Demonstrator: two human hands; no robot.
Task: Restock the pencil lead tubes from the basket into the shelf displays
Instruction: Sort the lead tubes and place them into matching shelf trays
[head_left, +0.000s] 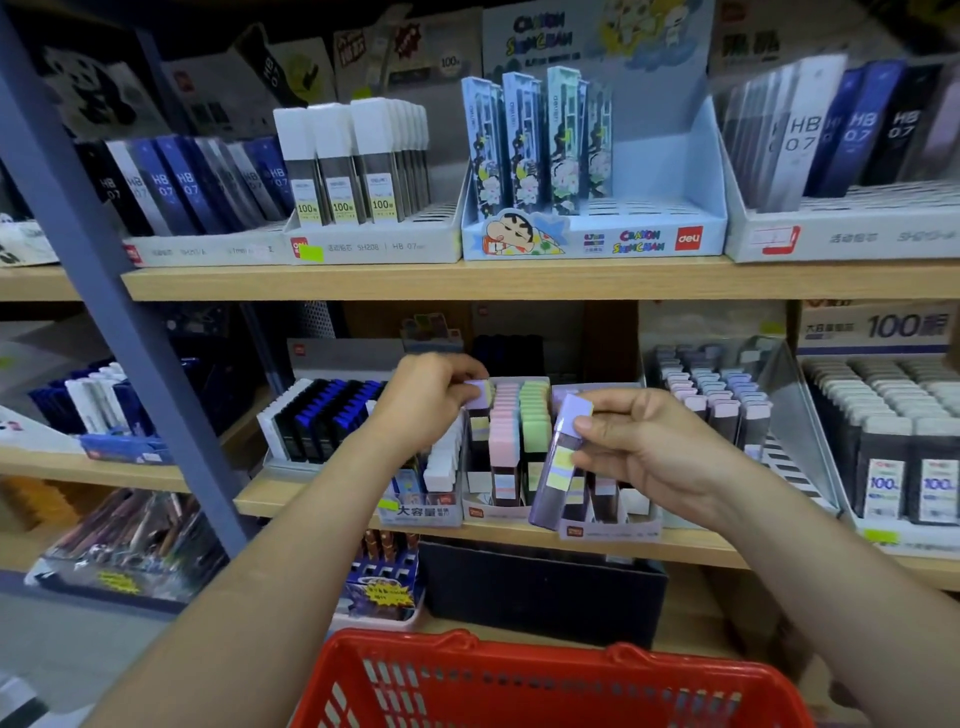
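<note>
The basket (395, 643) is glossy red plastic with moulded grid walls. The shelf (363, 280) boards look like pale matt wood. The slanted post (104, 291) is smooth grey-blue painted metal. The tube (563, 457) has an opaque lilac plastic cap, a dark translucent body and paper labels. The box (597, 244) is printed card with a slight sheen. The tray (792, 395) is clear plastic.

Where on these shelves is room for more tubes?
Bare slots lie in the light-blue cartoon cardboard display, right of its floral tubes, and the white cardboard display, before its white-capped tubes. The pink-capped and green-capped tube rows below are crowded.
</note>
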